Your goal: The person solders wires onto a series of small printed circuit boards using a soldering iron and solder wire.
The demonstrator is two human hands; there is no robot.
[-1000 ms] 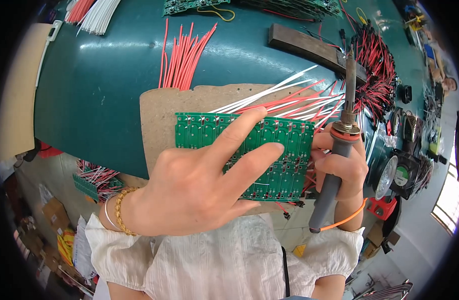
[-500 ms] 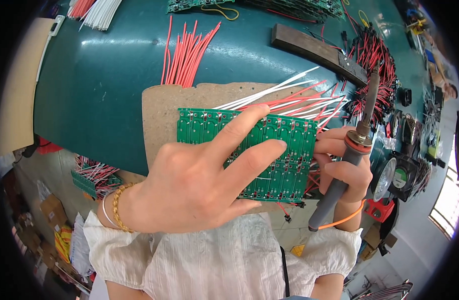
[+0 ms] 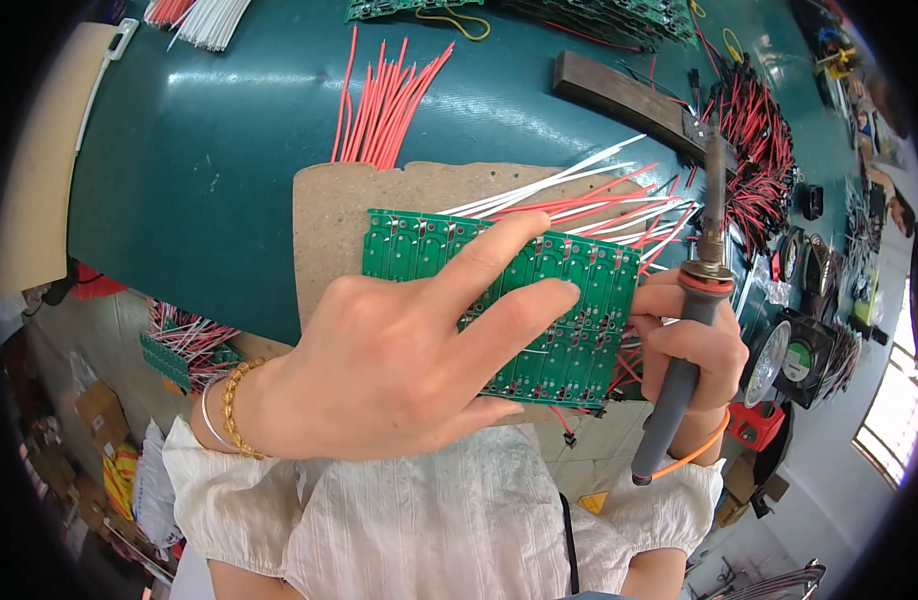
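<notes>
A green circuit board panel lies over the brown cardboard, with red and white wires sticking out past its far edge. My left hand grips the panel. Two of its fingers are spread across the face, its thumb is at the near edge, and its other fingers are hidden. At the panel's right edge, my right hand is closed around a soldering iron. The iron's metal barrel points up and away, and an orange cord hangs from the handle. Some right fingers are hidden behind the board.
Red wires lie beyond the cardboard on the green table. A dark metal bar and a heap of red and black wires are at the far right. Near the right edge stands a black fan. More circuit boards are stacked at the back.
The soldering iron has turned more upright, its tip swinging left and its handle end shifting right. My left hand keeps its place on the panel. The whole view has shifted slightly.
</notes>
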